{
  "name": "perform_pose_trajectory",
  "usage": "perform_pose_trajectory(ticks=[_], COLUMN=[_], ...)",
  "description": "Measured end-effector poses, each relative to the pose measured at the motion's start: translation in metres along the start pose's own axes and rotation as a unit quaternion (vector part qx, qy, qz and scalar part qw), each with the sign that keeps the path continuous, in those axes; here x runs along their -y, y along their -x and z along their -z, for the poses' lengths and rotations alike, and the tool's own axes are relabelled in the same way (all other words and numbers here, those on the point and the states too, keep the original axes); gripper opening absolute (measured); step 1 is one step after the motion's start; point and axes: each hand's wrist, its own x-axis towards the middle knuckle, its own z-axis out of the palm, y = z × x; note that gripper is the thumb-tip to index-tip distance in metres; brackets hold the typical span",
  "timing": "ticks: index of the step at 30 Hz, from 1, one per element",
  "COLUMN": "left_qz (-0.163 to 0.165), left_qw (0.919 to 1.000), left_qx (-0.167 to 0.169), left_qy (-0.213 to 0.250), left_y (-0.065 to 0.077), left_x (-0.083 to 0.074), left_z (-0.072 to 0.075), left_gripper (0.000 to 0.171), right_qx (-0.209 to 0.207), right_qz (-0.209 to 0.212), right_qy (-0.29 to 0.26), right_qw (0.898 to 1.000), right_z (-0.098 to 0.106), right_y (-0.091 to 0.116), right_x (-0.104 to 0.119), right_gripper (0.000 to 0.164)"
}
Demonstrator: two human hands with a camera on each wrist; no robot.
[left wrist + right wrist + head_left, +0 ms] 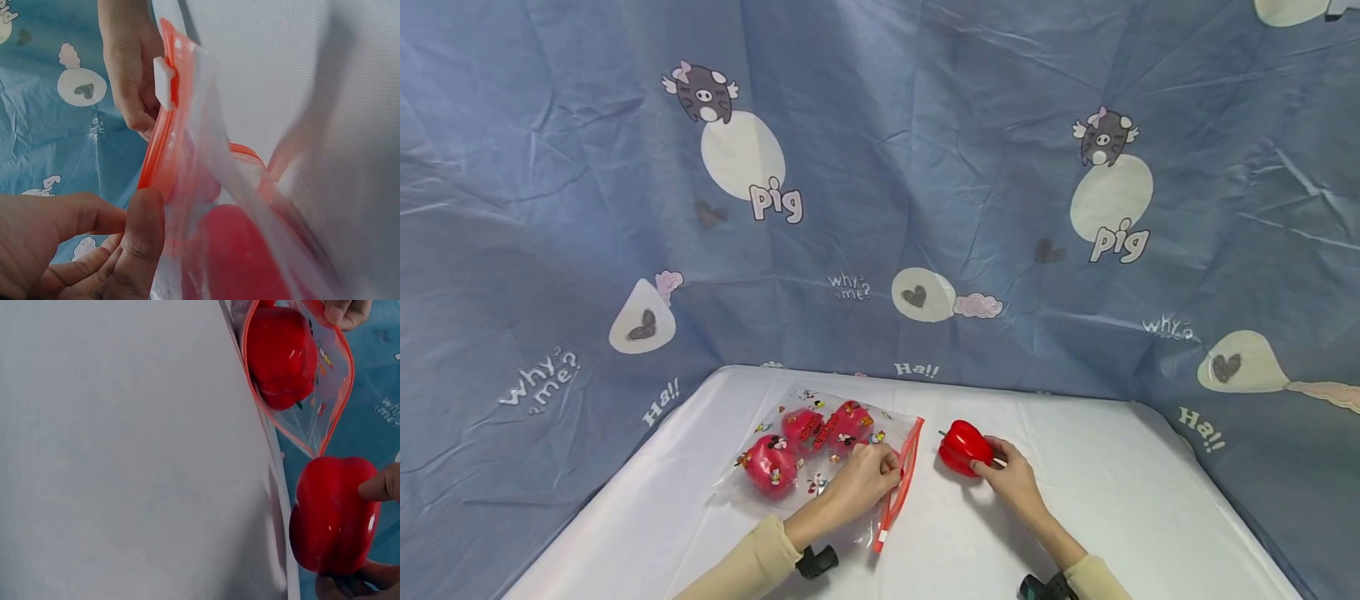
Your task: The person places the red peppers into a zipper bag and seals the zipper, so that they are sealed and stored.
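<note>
A clear zip bag (820,479) with cartoon prints and an orange-red zip edge lies on the table, holding several red bell peppers (772,465). My left hand (867,477) pinches the upper layer of the bag at its zip edge. In the right wrist view the bag's mouth (347,394) gapes, and a red pepper (281,353) shows inside. To the right of that mouth, my right hand (1011,479) grips another red bell pepper (962,447) between thumb and fingers. A white slider (164,83) sits on the zip in the left wrist view.
The white-covered table (1112,500) runs back to a blue printed curtain (880,167). Dark straps with small devices are on both wrists, including a black one (817,562) at the left wrist.
</note>
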Motion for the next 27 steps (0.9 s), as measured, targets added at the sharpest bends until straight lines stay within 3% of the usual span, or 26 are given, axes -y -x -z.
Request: perform_pose_trajectory(ticks=[15, 20, 27], left_qz=[-0.004, 0.003, 0.002], left_qw=[0.9999, 1.0, 0.9999], left_qx=[-0.009, -0.004, -0.005], left_qy=[-0.006, -0.005, -0.009], left_y=[0.001, 0.001, 0.0], left_x=[-0.001, -0.001, -0.002], left_z=[0.0, 0.0, 0.001], left_gripper=[0.006, 0.006, 0.009], right_qx=[0.07, 0.121, 0.208], right_qz=[0.012, 0.019, 0.038], right_qy=[-0.038, -0.056, -0.041], right_qw=[0.997, 0.991, 0.977], right_z=[-0.006, -0.004, 0.0], right_y=[0.018, 0.021, 0.024], right_x=[0.014, 0.017, 0.023], right_gripper=[0.049, 0.049, 0.049])
